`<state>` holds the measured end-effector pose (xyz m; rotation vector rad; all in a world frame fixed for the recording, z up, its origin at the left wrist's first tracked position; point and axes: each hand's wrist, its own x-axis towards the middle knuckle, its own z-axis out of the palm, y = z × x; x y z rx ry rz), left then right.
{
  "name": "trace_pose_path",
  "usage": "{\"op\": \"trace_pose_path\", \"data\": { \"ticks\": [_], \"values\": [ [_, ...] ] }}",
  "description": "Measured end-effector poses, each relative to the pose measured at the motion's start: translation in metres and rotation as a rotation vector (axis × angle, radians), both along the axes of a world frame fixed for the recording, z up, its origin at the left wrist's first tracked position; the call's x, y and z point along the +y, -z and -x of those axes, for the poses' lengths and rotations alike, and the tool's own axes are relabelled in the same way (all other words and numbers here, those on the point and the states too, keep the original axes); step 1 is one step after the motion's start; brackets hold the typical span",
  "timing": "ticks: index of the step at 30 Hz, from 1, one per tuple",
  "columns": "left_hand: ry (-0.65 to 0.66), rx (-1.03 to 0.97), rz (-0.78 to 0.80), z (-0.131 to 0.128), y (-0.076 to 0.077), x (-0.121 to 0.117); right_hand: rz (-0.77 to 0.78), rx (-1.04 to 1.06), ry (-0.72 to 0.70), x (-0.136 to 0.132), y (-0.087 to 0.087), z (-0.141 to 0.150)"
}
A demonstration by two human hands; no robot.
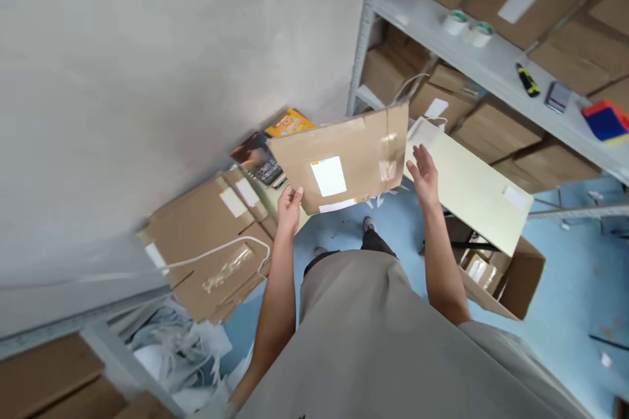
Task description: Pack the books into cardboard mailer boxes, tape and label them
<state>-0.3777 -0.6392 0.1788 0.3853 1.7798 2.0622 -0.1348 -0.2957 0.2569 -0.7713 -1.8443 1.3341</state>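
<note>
My left hand [289, 204] pinches the lower left corner of a flattened cardboard box [354, 147] that carries a white label and clear tape. It holds the box up in front of me, tilted. My right hand [423, 173] is open, fingers spread, just off the box's right edge and not gripping it. Beneath my right hand lies a pale cream board [474, 190], resting across an open carton [521, 275].
Flattened cartons [206, 236] lean in a pile against the grey wall at left, with white strapping over them. A metal shelf [491, 59] at right holds cardboard boxes, two tape rolls [469, 27], a cutter [527, 80] and a phone. The floor is blue.
</note>
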Motion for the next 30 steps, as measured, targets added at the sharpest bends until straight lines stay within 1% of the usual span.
{"op": "trace_pose_path", "data": {
  "ticks": [2,5,8,11,16,19,21,24,27,30],
  "values": [
    [0.109,0.037,0.037,-0.008,-0.003,0.044,0.075,0.003,0.053,0.018,0.011,-0.047],
    [0.263,0.093,0.093,-0.026,-0.006,0.112,0.153,0.004,0.193,0.048,0.033,-0.112],
    [0.397,0.139,0.134,-0.051,-0.001,0.184,0.253,0.007,0.227,0.081,0.054,-0.168],
    [0.453,0.173,0.158,-0.079,0.012,0.262,0.306,0.045,0.259,0.118,0.071,-0.213],
    [0.486,0.236,0.164,-0.128,0.039,0.401,0.286,0.106,0.431,0.178,0.094,-0.275],
    [0.534,0.244,0.175,-0.159,0.048,0.47,0.274,0.094,0.534,0.206,0.108,-0.304],
    [0.585,0.226,0.167,-0.177,0.048,0.505,0.277,0.071,0.603,0.222,0.118,-0.319],
    [0.671,0.205,0.129,-0.198,0.044,0.543,0.315,0.051,0.702,0.242,0.131,-0.333],
    [0.734,0.205,0.113,-0.207,0.038,0.568,0.363,0.045,0.752,0.258,0.136,-0.343],
    [0.763,0.185,0.121,-0.21,0.033,0.584,0.393,0.012,0.72,0.271,0.129,-0.35]
  ]
}}
